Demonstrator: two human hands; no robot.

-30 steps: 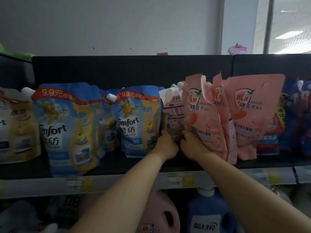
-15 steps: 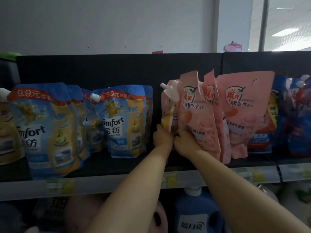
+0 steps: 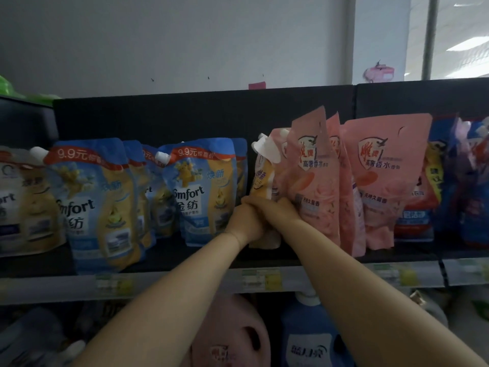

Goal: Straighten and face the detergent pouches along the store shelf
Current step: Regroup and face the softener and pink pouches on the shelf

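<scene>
A yellow-and-white spouted pouch (image 3: 262,178) stands edge-on in the middle of the dark shelf (image 3: 211,256), tilted against leaning pink pouches (image 3: 315,181). My left hand (image 3: 244,221) grips its lower part. My right hand (image 3: 280,210) lies over my left one and holds the same pouch where it meets the front pink pouch. A third pink pouch (image 3: 383,178) faces forward on the right. Blue Comfort pouches (image 3: 203,189) stand in rows to the left.
Yellow-and-white pouches (image 3: 23,202) fill the far left; red and blue pouches (image 3: 463,186) crowd the far right. Price tags run along the shelf rail (image 3: 260,280). Below stand a pink jug (image 3: 227,337) and a blue bottle (image 3: 309,337).
The pouch in my hands has turned from nearly front-on to edge-on and moved right against the pink pouches. My hands have closed together, the right one over the left.
</scene>
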